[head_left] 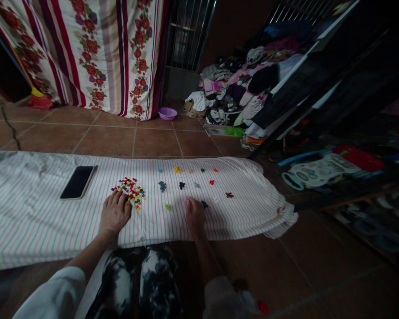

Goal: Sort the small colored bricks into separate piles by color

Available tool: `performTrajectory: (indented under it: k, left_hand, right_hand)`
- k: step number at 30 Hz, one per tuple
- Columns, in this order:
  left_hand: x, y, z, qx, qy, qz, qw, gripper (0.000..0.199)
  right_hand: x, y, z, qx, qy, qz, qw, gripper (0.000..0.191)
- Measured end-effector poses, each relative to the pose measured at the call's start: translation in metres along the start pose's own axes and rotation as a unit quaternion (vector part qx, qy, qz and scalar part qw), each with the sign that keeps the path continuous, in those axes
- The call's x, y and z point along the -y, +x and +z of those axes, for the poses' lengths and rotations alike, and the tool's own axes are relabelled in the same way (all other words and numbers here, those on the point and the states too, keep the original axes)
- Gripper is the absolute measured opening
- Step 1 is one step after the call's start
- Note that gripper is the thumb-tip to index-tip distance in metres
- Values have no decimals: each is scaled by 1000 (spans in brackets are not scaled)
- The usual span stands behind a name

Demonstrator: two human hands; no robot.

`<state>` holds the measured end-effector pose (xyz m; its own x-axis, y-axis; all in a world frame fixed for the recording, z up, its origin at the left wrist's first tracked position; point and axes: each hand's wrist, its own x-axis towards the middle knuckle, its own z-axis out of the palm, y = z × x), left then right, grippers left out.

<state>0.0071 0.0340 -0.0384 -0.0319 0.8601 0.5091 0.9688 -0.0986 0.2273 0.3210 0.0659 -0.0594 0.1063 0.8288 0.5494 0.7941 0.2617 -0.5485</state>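
Observation:
A mixed pile of small colored pieces (133, 191), in red, yellow, green, white and black, lies on a striped cloth (69, 235). My left hand (115, 210) rests palm down at the pile's near left edge, fingers stretched out and touching it. To the right, my right hand (195, 215) is closed in a pinch at a small pink piece (186, 202). Around it are small single-color groups: yellow (177, 169), gray (162, 186), black (181, 185), lime green (168, 207), dark blue (204, 204), red (212, 182) and brown (229, 195). Their exact shape is too small to make out.
A phone (78, 182) lies left of the pile. Beyond the cloth are the tiled floor (113, 139), a floral curtain (103, 53), a purple basin (168, 114) and a heap of clothes (239, 88). A toy-like panel (319, 170) sits at the right.

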Motion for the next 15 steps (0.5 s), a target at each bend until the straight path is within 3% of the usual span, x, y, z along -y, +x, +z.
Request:
performTrajectory:
  k: [8, 15]
  left_hand:
    - [0, 0, -2, 3, 42, 20, 999, 31]
    - [0, 0, -1, 7, 19, 12, 1000, 31]
  right_hand:
    - [-1, -2, 1, 14, -26, -34, 999, 34]
    - [3, -1, 0, 43, -41, -61, 996, 28]
